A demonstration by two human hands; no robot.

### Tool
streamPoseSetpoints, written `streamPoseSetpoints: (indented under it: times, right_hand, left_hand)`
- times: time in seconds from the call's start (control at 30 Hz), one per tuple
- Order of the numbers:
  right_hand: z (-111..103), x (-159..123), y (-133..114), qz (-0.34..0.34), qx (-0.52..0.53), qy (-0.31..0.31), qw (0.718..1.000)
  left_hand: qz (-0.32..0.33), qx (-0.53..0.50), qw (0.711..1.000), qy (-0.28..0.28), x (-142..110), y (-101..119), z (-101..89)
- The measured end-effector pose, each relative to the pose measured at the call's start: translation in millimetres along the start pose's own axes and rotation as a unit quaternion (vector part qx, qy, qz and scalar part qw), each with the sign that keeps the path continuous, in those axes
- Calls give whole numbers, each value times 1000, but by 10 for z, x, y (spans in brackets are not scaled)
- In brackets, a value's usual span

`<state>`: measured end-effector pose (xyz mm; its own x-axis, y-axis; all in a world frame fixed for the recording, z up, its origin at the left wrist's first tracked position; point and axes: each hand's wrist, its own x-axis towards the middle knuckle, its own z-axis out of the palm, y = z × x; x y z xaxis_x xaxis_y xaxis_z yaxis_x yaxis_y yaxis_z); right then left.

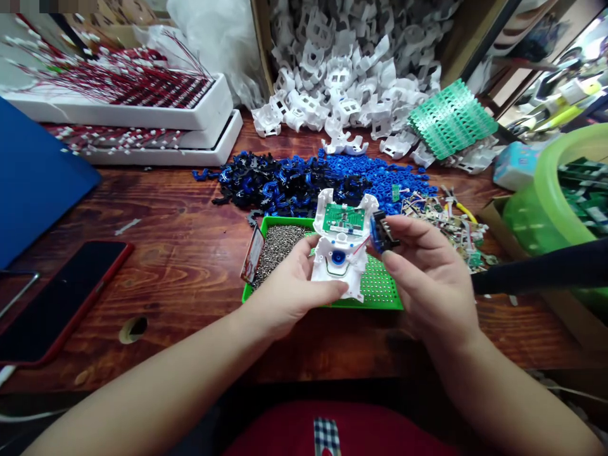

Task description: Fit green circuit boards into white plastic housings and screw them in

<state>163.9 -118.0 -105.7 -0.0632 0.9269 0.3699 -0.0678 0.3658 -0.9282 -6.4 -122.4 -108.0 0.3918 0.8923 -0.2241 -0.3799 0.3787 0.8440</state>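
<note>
Over the green tray (285,221), your left hand (289,285) clamps one white housing (349,244) between thumb and fingers, while your right hand (427,272) pinches one black-and-blue piece (381,234) above the tray's right half. One circuit board (342,218) and one blue disc (338,257) already sit in the housing — the piece seems not yet fitted; behind the tray, blue parts (370,174) lie uncountable.

The tray (384,288) lies on the table (190,234), screws (285,250) in its left part. Above it, the left hand (289,285) holds the housing (344,244); the right hand (432,278) holds a clip (380,234) at its right. Behind spread plastic parts (285,183), then heaped shells (332,82). Wire leads (156,82) lie in foam trays (209,114) back left, a smartphone (61,304) nearer left, a basin (541,164) at right.
</note>
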Motion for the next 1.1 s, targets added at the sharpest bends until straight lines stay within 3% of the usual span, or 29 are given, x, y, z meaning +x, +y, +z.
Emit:
streamPoseSetpoints:
  times: [0.07,0.13,0.23,0.3,0.5,0.67,0.77,0.93,1.1]
  right_hand:
    - [-49,38,5,-77,-130,61,987]
    - [-98,83,15,-183,-265,105,941]
    - [-136,140,28,-284,-406,94,863]
    - [-136,155,26,-301,-444,68,841]
    - [-117,92,-47,-316,-399,-47,859]
    - [-148,40,-124,-234,-394,-157,875]
    - [-178,37,-159,-214,-404,-196,868]
    - [-195,41,-177,-221,-398,-233,859]
    - [-171,53,-163,-194,-374,-216,881]
  left_hand:
    - [4,-26,1000,4,-11,-26,21]
    - [7,-38,999,0,-26,-50,53]
    - [13,-13,1000,-2,-61,-86,104]
    - [16,7,1000,-8,-86,-105,124]
    - [48,5,999,-5,-102,-82,132]
    - [66,3,998,-25,-109,-35,150]
    - [55,2,997,-60,-132,-31,158]
    - [82,9,995,-59,-140,-36,164]
    - [67,13,996,-51,-117,-39,152]
